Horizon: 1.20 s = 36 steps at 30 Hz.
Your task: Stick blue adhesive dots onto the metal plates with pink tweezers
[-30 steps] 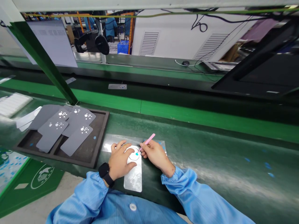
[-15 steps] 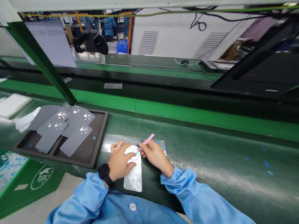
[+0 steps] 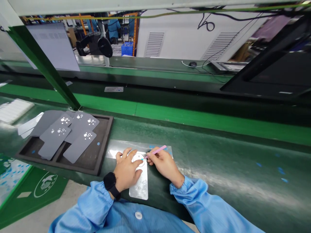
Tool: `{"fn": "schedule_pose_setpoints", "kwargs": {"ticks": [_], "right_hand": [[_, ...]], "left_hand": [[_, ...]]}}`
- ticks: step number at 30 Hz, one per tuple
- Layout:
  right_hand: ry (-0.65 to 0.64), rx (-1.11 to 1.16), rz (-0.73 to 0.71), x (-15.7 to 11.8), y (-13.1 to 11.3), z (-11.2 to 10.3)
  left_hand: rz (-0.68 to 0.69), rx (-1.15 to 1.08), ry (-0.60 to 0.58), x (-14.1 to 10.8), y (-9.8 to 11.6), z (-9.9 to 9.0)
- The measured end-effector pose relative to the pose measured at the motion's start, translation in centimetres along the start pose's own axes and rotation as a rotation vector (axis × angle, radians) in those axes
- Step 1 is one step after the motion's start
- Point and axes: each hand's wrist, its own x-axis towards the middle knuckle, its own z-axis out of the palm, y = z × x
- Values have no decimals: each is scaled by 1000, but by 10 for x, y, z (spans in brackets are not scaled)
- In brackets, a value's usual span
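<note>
Sleeves [image 3: 209, 202] of smooth, faintly lustrous blue cloth are gathered at both wrists, and the forearms are angled inward so that the hands are brought close together over a thin, silvery plate [image 3: 139, 191]. The left hand [image 3: 125, 173] is held palm down over the plate's left side, with the fingers bent and parted and the thumb and forefinger extended over the surface; nothing is gripped by it, and whether it is pressed down cannot be told. A black watch [image 3: 110, 182] is strapped at the left wrist. By the right hand [image 3: 165, 163], turned in from the other side with its fingers curled, a slim pink tool [image 3: 159, 149] is pinched between thumb and fingertips; it is slanted, its narrow end directed at a small bright-blue piece [image 3: 142, 159] on the plate.

The plate is laid on the dark green worktop [image 3: 218, 155]. It is oblong and round-cornered, its nearer part mottled, and a rounded outline is marked near its far end. Around that end a clear, glossy sheet [image 3: 112, 147] is spread. To the left, overlapping grey panels [image 3: 79, 147], smooth, matt and dotted with white clusters, are heaped in a dark, rimmed tray [image 3: 104, 152]. Blue scraps [image 3: 281, 170] are scattered at the right.
</note>
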Motion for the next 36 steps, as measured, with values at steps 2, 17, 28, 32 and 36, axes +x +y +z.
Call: {"fn": "schedule_pose_setpoints", "kwargs": {"ticks": [2, 17, 28, 32, 36], "right_hand": [[-23, -54, -72, -3, 1, 0], [-22, -413, -362, -9, 5, 1], [-28, -411, -357, -17, 4, 0], [-26, -391, -361, -16, 5, 0], [-18, -394, -386, -15, 7, 1]], "left_hand": [[-2, -3, 7, 0, 0, 1], [-28, -9, 11, -1, 2, 3], [-32, 17, 12, -1, 5, 2], [-25, 28, 18, -3, 5, 5], [-23, 27, 25, -2, 5, 5]]}}
